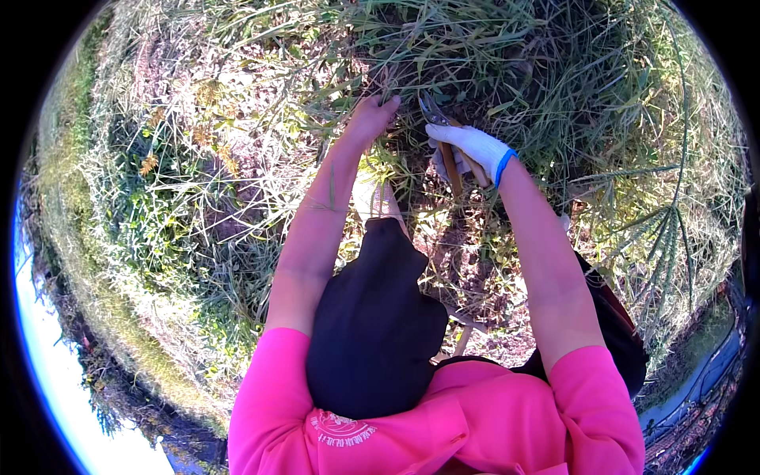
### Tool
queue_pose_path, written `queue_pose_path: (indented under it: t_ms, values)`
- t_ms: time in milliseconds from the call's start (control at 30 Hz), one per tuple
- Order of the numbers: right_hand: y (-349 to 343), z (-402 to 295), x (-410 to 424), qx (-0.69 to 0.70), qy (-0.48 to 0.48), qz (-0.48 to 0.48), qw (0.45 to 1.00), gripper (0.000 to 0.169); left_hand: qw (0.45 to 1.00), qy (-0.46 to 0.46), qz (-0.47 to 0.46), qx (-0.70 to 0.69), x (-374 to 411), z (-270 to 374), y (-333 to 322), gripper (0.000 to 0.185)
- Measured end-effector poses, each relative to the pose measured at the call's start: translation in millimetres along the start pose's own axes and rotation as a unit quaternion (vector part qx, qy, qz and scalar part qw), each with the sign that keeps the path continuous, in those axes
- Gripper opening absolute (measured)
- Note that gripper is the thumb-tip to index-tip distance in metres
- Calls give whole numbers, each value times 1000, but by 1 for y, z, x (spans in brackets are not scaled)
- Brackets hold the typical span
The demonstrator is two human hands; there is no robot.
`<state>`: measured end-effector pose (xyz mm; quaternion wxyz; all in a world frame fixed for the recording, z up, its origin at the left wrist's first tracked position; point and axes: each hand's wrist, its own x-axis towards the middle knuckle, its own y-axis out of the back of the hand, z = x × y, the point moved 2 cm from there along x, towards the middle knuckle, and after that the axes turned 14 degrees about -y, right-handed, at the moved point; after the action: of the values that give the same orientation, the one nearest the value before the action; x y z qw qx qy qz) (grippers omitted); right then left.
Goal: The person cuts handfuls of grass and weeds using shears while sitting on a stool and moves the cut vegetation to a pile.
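Note:
My bare left hand (374, 120) is curled around green grass stems (389, 83) low in the growth, its thumb uppermost. Grass blades partly hide what lies between the fingers. Close by on its right, my right hand (475, 145) wears a white knitted glove with a blue cuff. It grips pruning shears (452, 163) by their tan handles. The metal blades (432, 110) point up and left towards the grass beside my left hand. Their tips look slightly apart.
Dense tall grass (522, 65) rises ahead and to the right. Seed-headed stalks (671, 219) hang in the near right. Dry, yellowed grass and brown fern-like leaves (205, 133) lie to the left. My dark-clad knee (380, 320) stands between my arms, with a light-coloured shoe (375, 196) beyond it.

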<state>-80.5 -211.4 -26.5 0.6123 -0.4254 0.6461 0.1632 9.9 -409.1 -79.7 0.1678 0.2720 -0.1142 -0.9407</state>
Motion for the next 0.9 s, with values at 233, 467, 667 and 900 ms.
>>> queue_pose_path:
  t_ms: [233, 467, 667, 900]
  values:
    - [1, -30, 7, -63, -9, 26, 998, 47, 997, -13, 13, 78, -8, 13, -1, 38]
    - [-1, -46, 3, -81, -63, 19, 994, 48, 965, -161, 52, 199, -8, -4, -5, 32]
    - [-7, -53, 0, -200, -2, 106, 974, 49, 958, -166, 104, 209, -15, -7, -10, 31]
    - [-11, -37, 4, -112, -30, 32, 993, 51, 968, -158, 140, 136, -14, -32, -15, 25]
